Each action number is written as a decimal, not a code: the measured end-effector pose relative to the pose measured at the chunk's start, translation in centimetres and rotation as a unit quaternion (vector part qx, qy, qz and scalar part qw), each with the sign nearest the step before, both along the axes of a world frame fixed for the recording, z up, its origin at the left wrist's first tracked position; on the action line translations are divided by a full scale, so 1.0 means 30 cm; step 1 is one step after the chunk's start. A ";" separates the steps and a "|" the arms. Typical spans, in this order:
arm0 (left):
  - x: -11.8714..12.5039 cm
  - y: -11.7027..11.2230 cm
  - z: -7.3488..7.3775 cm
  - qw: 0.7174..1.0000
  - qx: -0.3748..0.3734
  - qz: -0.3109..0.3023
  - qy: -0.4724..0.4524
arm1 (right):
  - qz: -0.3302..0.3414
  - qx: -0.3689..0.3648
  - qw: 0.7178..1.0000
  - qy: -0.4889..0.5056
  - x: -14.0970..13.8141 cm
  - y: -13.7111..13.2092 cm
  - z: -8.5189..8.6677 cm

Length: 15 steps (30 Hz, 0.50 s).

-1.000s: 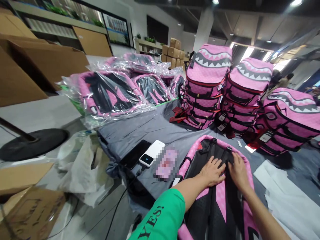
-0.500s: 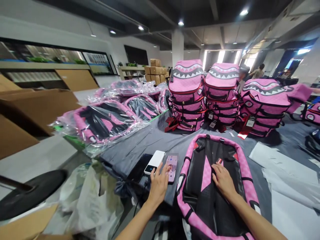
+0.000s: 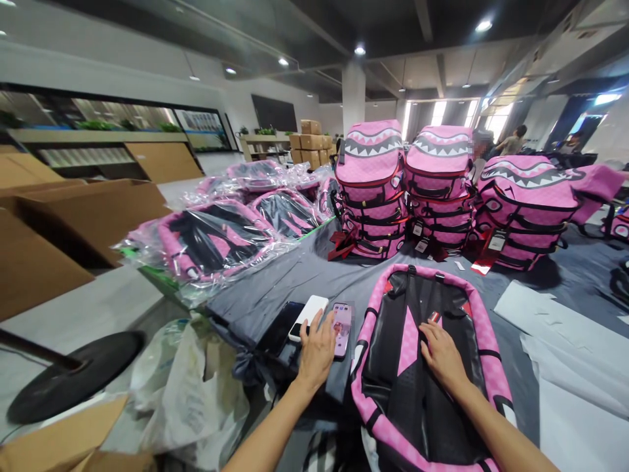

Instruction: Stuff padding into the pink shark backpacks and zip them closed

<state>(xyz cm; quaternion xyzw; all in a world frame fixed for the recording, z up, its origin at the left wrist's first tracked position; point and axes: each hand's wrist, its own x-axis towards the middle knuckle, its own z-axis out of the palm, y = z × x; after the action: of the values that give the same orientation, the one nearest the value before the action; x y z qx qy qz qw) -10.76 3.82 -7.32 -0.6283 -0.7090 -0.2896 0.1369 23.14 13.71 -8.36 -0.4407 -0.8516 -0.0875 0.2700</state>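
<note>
A pink and black backpack [image 3: 410, 344] lies back side up at the table's near edge. My right hand [image 3: 442, 354] rests on its black back panel, fingers loosely spread beside a small red tag [image 3: 434, 317]. Left of the backpack, my left hand [image 3: 317, 351] reaches over a phone [image 3: 343, 331] with a lit screen, its spread fingers at the phone's left edge. Those fingers partly cover a white power bank [image 3: 310, 311]. A dark phone-like slab [image 3: 282, 328] lies left of that.
Stacked pink backpacks with shark-teeth prints [image 3: 372, 157] stand along the table's far side. Plastic-wrapped backpacks [image 3: 219, 239] are piled at left. White paper sheets [image 3: 565, 328] lie at right. Cardboard boxes [image 3: 93, 223], a plastic bag [image 3: 196, 393] and a round black stand base [image 3: 73, 377] are on the left.
The whole view has shifted slightly, so things appear a little farther right. My left hand stays by the phone and power bank, and my right hand stays on the backpack.
</note>
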 end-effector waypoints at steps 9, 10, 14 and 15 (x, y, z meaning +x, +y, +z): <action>-0.026 0.041 -0.037 0.988 -0.041 0.057 -0.135 | -0.003 -0.030 1.000 0.006 -0.001 -0.009 0.003; -0.026 0.059 -0.028 0.989 -0.044 0.052 -0.132 | -0.003 -0.029 1.000 0.008 -0.001 -0.010 0.002; -0.026 0.142 0.002 0.991 -0.058 0.024 -0.115 | -0.001 -0.019 1.000 0.017 -0.003 -0.014 -0.001; -0.026 0.159 0.005 0.992 -0.061 0.017 -0.110 | 0.000 -0.016 1.000 0.019 -0.004 -0.015 0.000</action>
<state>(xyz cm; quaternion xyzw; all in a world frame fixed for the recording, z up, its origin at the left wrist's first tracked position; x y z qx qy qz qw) -11.55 8.60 -7.18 -0.5878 -0.7464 -0.3111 0.0246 23.02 13.27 -8.37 -0.4470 -0.8474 -0.0655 0.2789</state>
